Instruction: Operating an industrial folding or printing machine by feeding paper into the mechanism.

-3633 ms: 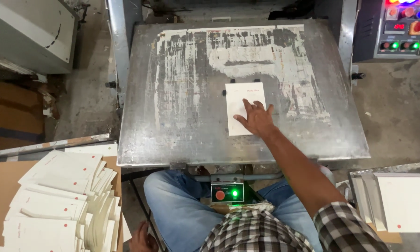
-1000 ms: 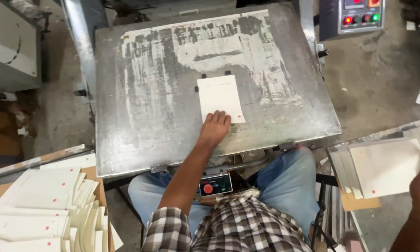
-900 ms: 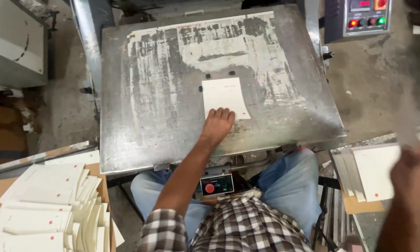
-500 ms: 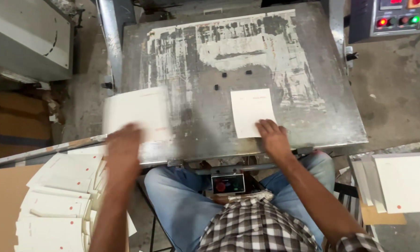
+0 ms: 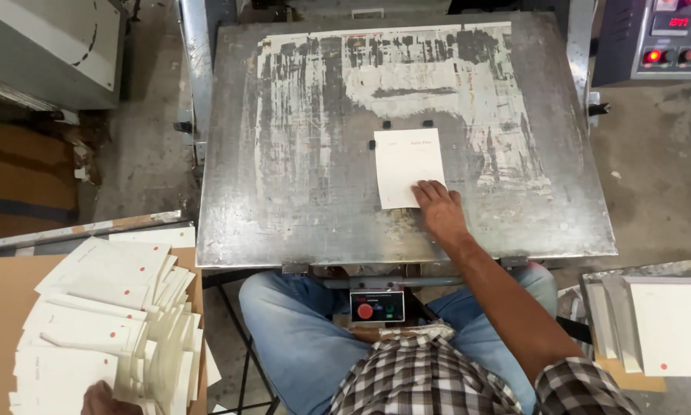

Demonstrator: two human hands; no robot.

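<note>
A white card (image 5: 407, 157) lies flat on the worn metal plate (image 5: 299, 154), its top edge against two small black stops (image 5: 407, 124). My right hand (image 5: 440, 209) rests with flat fingers on the card's lower right corner. My left hand (image 5: 103, 400) shows only in part at the bottom left edge, at the foot of a fanned pile of white cards with red dots (image 5: 107, 315). Its fingers are hidden, so I cannot tell whether it holds a card.
A control panel with lit red and green lamps (image 5: 672, 38) stands at the top right. A small box with a red and a green button (image 5: 376, 306) hangs under the plate's front edge. Another white card stack (image 5: 672, 327) sits at right, a grey housing (image 5: 46, 46) top left.
My left hand, which carried a white card off the plate's left side, has dropped down to the card pile at the lower left. My right hand stays on the card on the plate.
</note>
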